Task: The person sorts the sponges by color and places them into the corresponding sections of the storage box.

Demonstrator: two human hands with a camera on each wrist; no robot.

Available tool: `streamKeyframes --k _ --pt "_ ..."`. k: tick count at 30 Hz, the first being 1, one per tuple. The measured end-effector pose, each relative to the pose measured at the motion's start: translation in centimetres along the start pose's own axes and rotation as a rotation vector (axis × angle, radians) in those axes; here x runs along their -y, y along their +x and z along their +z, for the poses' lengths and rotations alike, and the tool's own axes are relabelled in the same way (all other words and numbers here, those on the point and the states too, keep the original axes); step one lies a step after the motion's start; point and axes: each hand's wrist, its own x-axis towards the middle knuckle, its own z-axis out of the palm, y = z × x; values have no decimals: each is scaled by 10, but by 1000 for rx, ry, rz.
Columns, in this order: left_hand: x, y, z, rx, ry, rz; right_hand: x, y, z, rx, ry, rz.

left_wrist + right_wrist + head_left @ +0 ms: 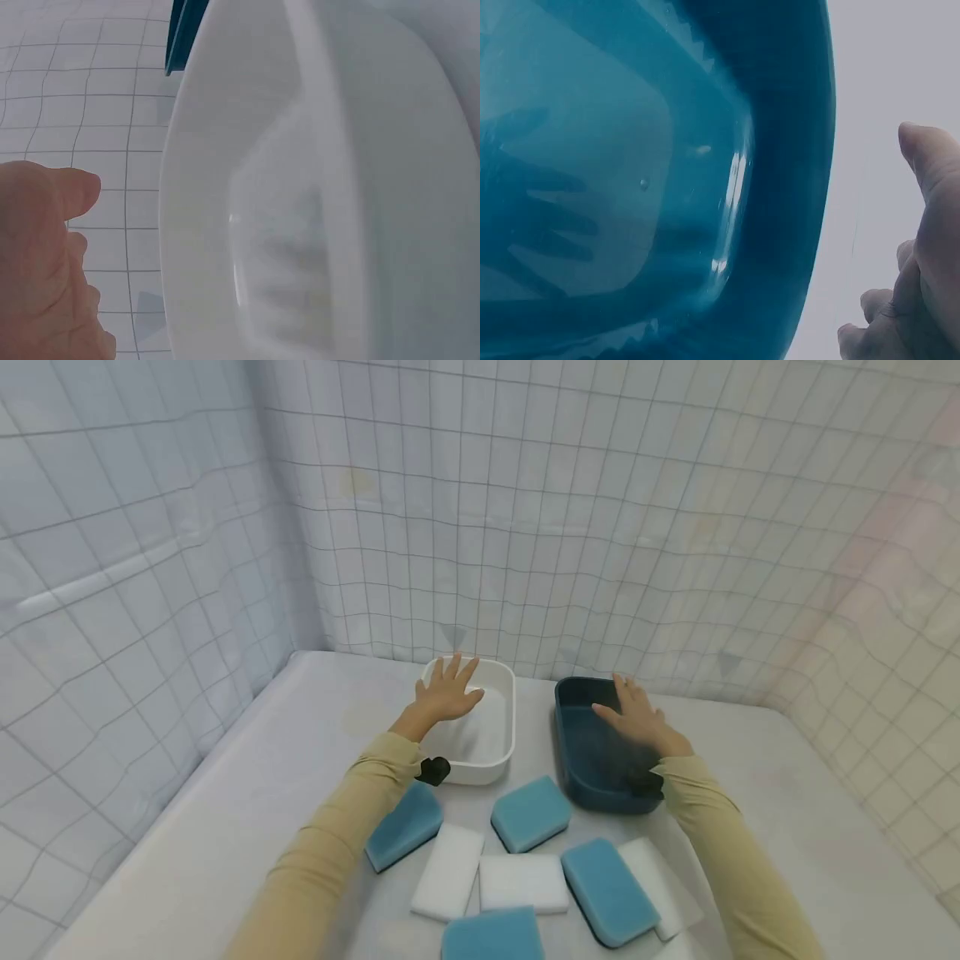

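My left hand [447,695], fingers spread, is held over the white plastic tub [513,714] and grips nothing. In the left wrist view the hand [46,262] shows beside the tub's pale wall [199,187]. Over the dark blue tub [573,760] to the right is my right hand [637,720], palm down with its fingers extended and holding nothing. The right wrist view has this hand [922,247] off the blue tub's edge [795,150], and a hand-shaped shadow or reflection falls on the tub's floor.
Several sponges lie in front of the tubs: blue ones with dark undersides [531,814] and white blocks [523,882]. One blue sponge [408,827] sits beside the left forearm. A white cloth with a grid pattern [480,527] hangs behind the table [225,843] and along both sides.
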Motion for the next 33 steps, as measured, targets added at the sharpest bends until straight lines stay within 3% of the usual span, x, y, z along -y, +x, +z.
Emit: streamKeyframes --k 7,14,20,33 --pt "5 -10 0 -6 -22 34 -7 -4 -5 -16 -4 -6" --pt "10 -20 -6 23 -154 2 -12 -18 -15 -26 -6 -48" --pt "18 -33 -8 -54 -195 56 -17 -33 -21 -28 5 -73" --pt "65 -69 -6 45 -288 132 -19 -83 -29 -71 12 -186"
